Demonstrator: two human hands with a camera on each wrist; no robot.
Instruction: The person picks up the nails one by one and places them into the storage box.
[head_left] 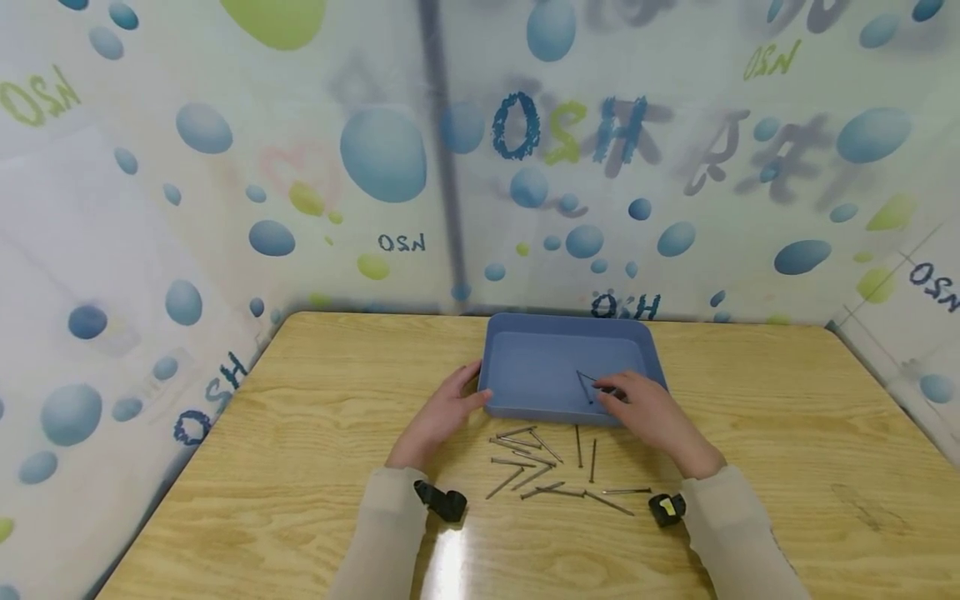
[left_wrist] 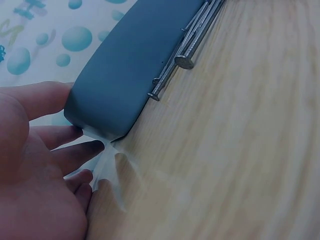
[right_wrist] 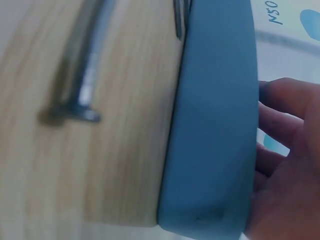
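A shallow blue tray (head_left: 525,408) lies on the wooden table against the patterned backdrop. My left hand (head_left: 446,408) holds the tray's front left corner, its thumb at the rim and its fingers along the left side. Over the tray's right part, my right hand (head_left: 647,410) pinches a nail (head_left: 586,376) with curled fingers. Another nail (head_left: 584,389) lies on the tray floor beside those fingertips. In the right wrist view, the tray wall (right_wrist: 210,125) hides the fingertips and what they hold.
Several loose nails (head_left: 558,492) are scattered on the table in front of the tray, between both forearms. Some lie close to its front wall, such as one nail (left_wrist: 185,61) in the left wrist view. The printed backdrop (head_left: 382,275) rises behind the table's far edge.
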